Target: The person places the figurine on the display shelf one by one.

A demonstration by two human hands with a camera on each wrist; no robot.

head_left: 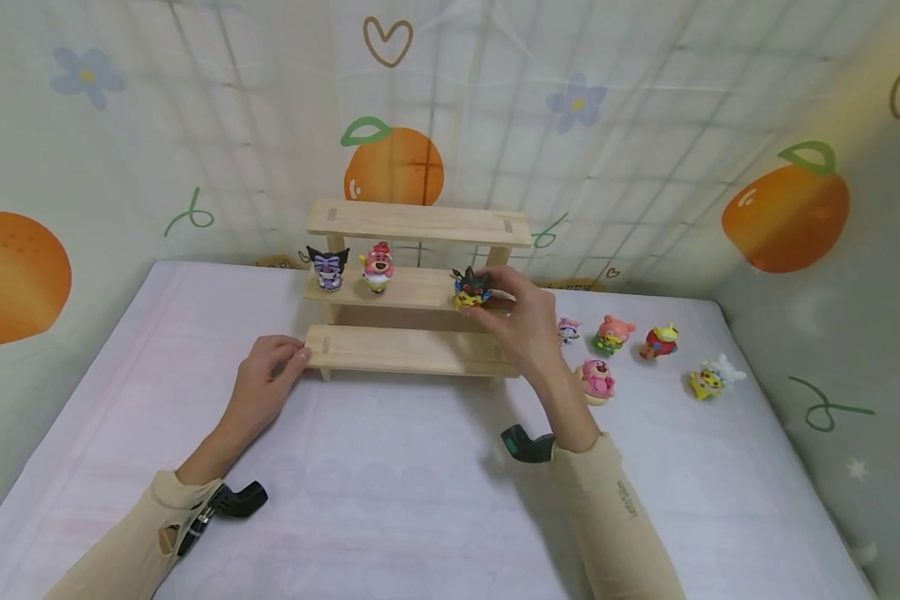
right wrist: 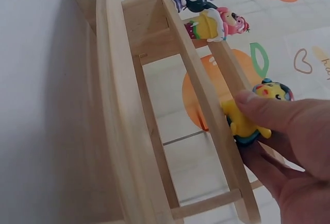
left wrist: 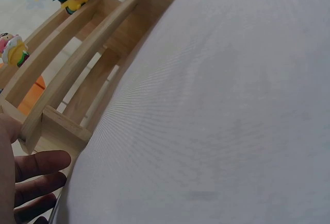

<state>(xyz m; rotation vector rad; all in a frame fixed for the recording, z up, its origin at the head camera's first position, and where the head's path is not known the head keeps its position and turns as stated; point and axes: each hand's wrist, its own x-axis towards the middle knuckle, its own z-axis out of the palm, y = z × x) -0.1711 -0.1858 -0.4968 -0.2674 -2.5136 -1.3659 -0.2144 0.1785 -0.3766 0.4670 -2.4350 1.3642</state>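
The right hand (head_left: 521,321) pinches a yellow and black figurine (head_left: 471,289) standing on the middle step of a wooden stepped shelf (head_left: 412,287). The left hand (head_left: 266,379), fingers relaxed, rests against the bottom step's left end.

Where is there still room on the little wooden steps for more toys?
The top step and bottom step are bare. On the middle step, a gap lies between the pink figure and the yellow-and-black figure the right hand holds. Its left end is crowded by the purple figure.
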